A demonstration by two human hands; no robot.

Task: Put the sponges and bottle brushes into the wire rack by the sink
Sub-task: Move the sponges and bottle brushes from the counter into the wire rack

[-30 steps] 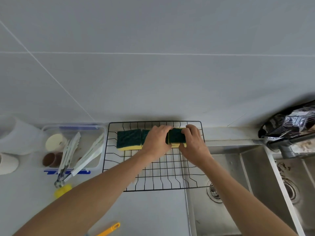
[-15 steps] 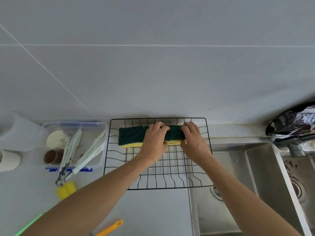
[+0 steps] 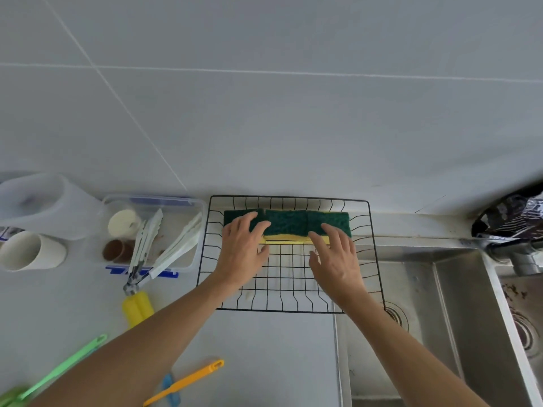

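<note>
Three green-topped yellow sponges (image 3: 286, 226) lie side by side along the back of the black wire rack (image 3: 373, 259). My left hand (image 3: 242, 251) rests with spread fingers on the leftmost sponge. My right hand (image 3: 338, 259) hovers with fingers apart over the front of the rightmost sponge, holding nothing. A yellow-handled bottle brush (image 3: 136, 306) lies on the counter left of the rack. A green brush handle (image 3: 63, 367) and an orange one (image 3: 188, 380) lie at the near left, with a blue piece (image 3: 170, 389) beside the orange.
A clear plastic tub (image 3: 152, 201) with white brushes, a white round thing and a brown cup stands left of the rack. White cups (image 3: 32, 251) sit at far left. The steel sink (image 3: 435, 312) lies right of the rack, a dark bag (image 3: 511, 215) behind it.
Both hands have let go of the sponges and opened, drawing back slightly toward me. The three sponges now lie in an even row. The view has tilted down a little.
</note>
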